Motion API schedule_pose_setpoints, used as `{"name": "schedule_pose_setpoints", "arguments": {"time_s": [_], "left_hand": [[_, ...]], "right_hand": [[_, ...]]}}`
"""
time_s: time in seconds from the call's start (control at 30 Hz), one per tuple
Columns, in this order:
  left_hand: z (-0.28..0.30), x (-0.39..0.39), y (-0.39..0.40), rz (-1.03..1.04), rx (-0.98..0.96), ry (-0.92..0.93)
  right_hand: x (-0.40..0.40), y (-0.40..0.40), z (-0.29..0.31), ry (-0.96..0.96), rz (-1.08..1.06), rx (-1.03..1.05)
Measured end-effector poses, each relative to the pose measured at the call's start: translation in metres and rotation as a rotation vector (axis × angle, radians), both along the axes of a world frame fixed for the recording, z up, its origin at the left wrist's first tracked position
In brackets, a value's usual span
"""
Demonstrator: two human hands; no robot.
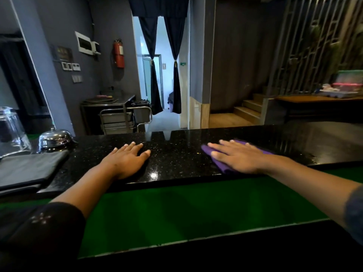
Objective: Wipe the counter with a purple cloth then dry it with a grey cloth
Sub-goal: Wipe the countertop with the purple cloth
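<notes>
There is just one camera, and it sits on the person's head. It looks forward and a bit down, over the black counter — close enough that both arms reach out from the bottom corners. The wide lens bends the edges. Past the counter it sees far across the room, to a doorway with dark curtains and some stairs.

The room is dim; daylight enters through the curtained doorway and glares off the glossy black desk. Wide-angle distortion bends the edges, and the far right is blurred.
</notes>
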State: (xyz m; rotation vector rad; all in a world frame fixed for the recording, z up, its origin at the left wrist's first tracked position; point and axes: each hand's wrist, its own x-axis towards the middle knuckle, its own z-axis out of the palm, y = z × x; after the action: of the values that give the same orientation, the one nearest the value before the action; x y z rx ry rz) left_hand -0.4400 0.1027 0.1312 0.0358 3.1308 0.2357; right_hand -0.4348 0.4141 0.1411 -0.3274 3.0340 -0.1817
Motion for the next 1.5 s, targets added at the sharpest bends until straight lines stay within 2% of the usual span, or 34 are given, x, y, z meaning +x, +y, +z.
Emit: {"name": "schedule_pose_setpoints", "arguments": {"time_s": [0.13,0.33,0.47,0.7,0.9,1.03,1.17,1.3,1.4,1.5], "left_hand": [[-0.002,-0.004,0.003,0.016,-0.010,0.002],[0.004,0.000,0.010,0.054,-0.019,-0.017],[0.015,0.015,0.031,0.071,-0.090,0.005],[0.013,0.028,0.141,-0.195,-0.061,0.134],[0.007,0.010,0.216,-0.185,0.101,0.134],[-0.005,0.003,0.227,-0.120,0.064,0.047],[-0.003,0.005,0.228,-0.112,0.014,0.027],[0.002,0.005,0.229,-0.097,-0.012,0.023],[0.017,-0.008,0.237,-0.034,-0.046,0.022],[0.019,-0.022,0.266,-0.020,0.053,0.089]], "right_hand": [[-0.024,0.031,-0.001,0.019,-0.182,0.022],[-0.045,0.001,0.002,0.023,-0.300,-0.006],[-0.032,0.001,0.005,-0.028,-0.224,-0.025],[0.007,0.054,-0.007,0.019,0.067,-0.008],[-0.034,0.107,0.002,-0.005,-0.087,-0.031],[-0.054,0.108,0.004,-0.002,-0.190,-0.034],[-0.037,0.116,-0.002,-0.014,-0.098,-0.044],[-0.020,0.167,-0.006,0.012,0.037,-0.002],[-0.035,0.200,-0.002,0.000,-0.018,-0.018],[-0.070,0.200,0.002,0.015,-0.137,-0.031]]}}
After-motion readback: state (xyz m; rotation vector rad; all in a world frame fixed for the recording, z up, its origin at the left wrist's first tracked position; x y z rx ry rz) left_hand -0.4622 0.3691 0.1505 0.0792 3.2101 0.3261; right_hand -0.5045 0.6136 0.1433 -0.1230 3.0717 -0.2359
